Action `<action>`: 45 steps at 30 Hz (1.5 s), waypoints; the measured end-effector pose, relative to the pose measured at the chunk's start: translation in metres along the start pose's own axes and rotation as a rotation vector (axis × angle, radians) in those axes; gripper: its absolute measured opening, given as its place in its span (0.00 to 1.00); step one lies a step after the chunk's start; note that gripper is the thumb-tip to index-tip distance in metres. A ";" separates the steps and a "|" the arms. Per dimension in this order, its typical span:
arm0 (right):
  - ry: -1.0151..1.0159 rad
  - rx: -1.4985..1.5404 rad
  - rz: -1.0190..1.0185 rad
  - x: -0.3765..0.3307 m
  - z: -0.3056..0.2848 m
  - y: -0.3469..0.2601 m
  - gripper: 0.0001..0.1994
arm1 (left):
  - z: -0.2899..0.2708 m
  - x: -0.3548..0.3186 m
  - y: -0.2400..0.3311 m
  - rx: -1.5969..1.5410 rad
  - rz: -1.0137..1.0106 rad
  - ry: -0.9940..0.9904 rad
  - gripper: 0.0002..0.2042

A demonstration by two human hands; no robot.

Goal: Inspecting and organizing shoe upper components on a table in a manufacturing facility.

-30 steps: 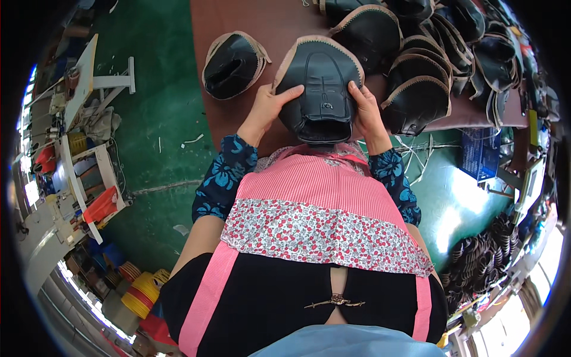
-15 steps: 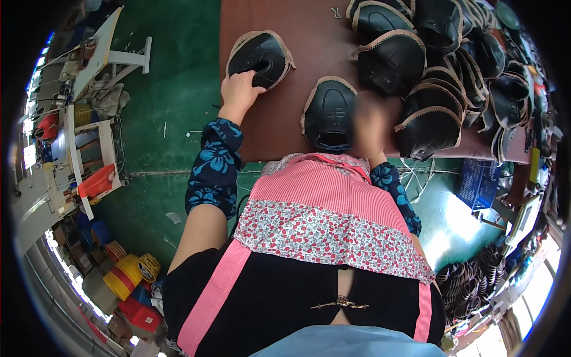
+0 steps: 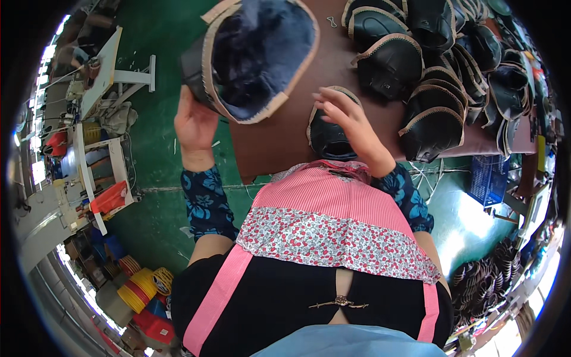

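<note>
My left hand point(image 3: 196, 128) grips a black shoe upper point(image 3: 262, 59) by its outer side, raised above the table's left edge. Its wide opening faces up, showing a dark bluish fuzzy lining and a stitched beige rim. Part of my fingers is hidden behind it. My right hand point(image 3: 352, 125) hovers with its fingers stretched out and nothing in it. Beneath that hand, a second black shoe upper point(image 3: 333, 141) lies on the brown table close to my apron, partly covered by the hand.
Many black uppers point(image 3: 389, 65) with beige edging lie in overlapping stacks on the table's right side. A small loop of pale cord point(image 3: 331, 22) lies at the far part of the brown table point(image 3: 262, 149). A blue crate point(image 3: 489, 178) stands below its right end.
My left hand has lifted its upper off the table, moved it left and turned its lined opening upward. My right hand has risen over the nearer upper, fingers spread.
</note>
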State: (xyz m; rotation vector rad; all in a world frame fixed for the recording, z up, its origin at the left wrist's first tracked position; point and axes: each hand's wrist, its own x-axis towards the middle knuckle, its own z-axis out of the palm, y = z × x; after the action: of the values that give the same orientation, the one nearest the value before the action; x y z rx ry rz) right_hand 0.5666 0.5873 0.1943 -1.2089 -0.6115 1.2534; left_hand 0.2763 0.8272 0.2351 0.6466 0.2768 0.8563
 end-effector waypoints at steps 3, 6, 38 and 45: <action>0.031 0.197 0.108 0.020 0.032 -0.026 0.25 | 0.031 -0.008 -0.038 -0.013 -0.050 0.129 0.22; 0.169 0.543 0.130 0.027 0.064 -0.028 0.20 | 0.043 -0.016 -0.069 -0.090 -0.065 0.145 0.22; 0.336 0.722 0.156 0.003 0.038 -0.005 0.13 | 0.057 -0.028 -0.113 -0.151 -0.177 0.229 0.19; 0.282 0.680 0.130 -0.001 0.031 -0.005 0.18 | 0.037 -0.020 -0.127 -0.304 -0.144 0.007 0.23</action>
State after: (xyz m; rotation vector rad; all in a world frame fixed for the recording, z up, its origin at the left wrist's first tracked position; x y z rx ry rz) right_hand 0.5408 0.5974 0.2087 -0.8278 0.1104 1.2255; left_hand 0.3584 0.7354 0.1836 0.3364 0.1915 0.7433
